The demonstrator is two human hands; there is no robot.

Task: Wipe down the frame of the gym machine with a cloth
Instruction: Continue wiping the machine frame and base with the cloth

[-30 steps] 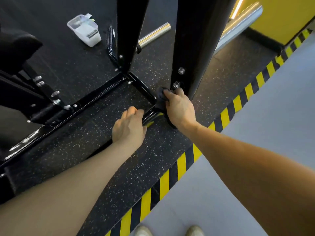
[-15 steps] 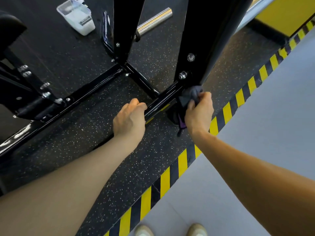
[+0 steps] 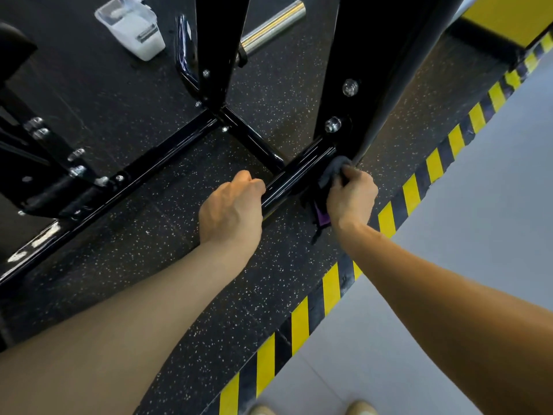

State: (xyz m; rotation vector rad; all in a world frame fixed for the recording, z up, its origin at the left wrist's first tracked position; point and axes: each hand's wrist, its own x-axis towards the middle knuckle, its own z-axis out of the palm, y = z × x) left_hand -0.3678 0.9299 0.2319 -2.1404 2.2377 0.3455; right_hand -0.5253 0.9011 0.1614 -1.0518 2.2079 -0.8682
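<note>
- Since 1 second ago, the right hand (image 3: 350,196) has slid the cloth (image 3: 332,172) off the near side of the low bar (image 3: 294,178) and over to the foot of the big upright post (image 3: 368,70).
- Now the cloth is bunched in the right fingers (image 3: 348,175). They curl tight around it and push it into the corner where bar meets post. A dark and purple end hangs down just under the fingers.
- Left hand (image 3: 232,209) has stayed put. Its fingers bend over the same bar, just beside the cloth, and look like they steady the body. How hard they grip I cannot tell.
- I think the cloth is soft, light and floppy. It is best held in a wad, so it does not slip out.
- I think the frame is hard, heavy and shiny, so fingers may slide on it. 2 bolts (image 3: 332,124) stick out just above the right fingers and could snag the cloth.
- Far past the fingers sit a white tub (image 3: 131,28) and a silver bar (image 3: 270,26).
</note>
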